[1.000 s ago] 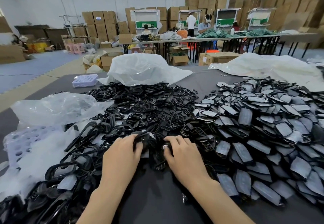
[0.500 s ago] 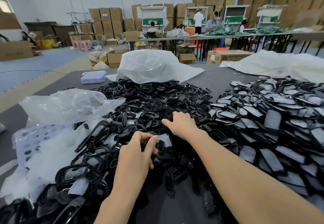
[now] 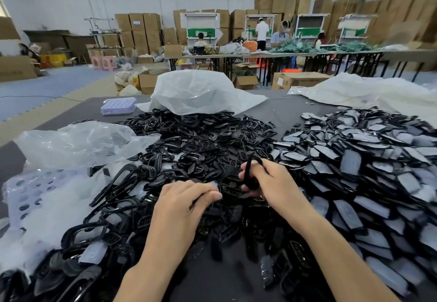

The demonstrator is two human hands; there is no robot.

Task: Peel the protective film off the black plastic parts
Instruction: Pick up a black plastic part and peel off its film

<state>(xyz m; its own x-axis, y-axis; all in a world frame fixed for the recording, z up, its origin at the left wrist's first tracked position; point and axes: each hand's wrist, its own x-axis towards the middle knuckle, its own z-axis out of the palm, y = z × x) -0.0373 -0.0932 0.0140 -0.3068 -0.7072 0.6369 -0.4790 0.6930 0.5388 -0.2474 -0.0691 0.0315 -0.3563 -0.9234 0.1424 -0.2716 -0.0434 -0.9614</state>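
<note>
My right hand (image 3: 269, 181) grips a slim black plastic part (image 3: 248, 171), held upright above the middle heap of bare black parts (image 3: 201, 145). My left hand (image 3: 186, 197) is just left of it, fingers curled, pinching a pale piece of film (image 3: 214, 184) at its fingertips. On the right lies a large pile of black parts with grey film on them (image 3: 369, 159). Black loop-shaped frames (image 3: 123, 183) lie to the left.
Clear plastic bags (image 3: 78, 141) and perforated lilac trays (image 3: 26, 190) sit at the left; a small lilac tray (image 3: 118, 106) and a white bag (image 3: 198, 93) at the back. A white sheet (image 3: 369, 93) covers the far right. People work at distant tables.
My right hand, which had reached forward into the middle heap, has drawn back holding a black part. My left hand stayed near the front, now pinching film.
</note>
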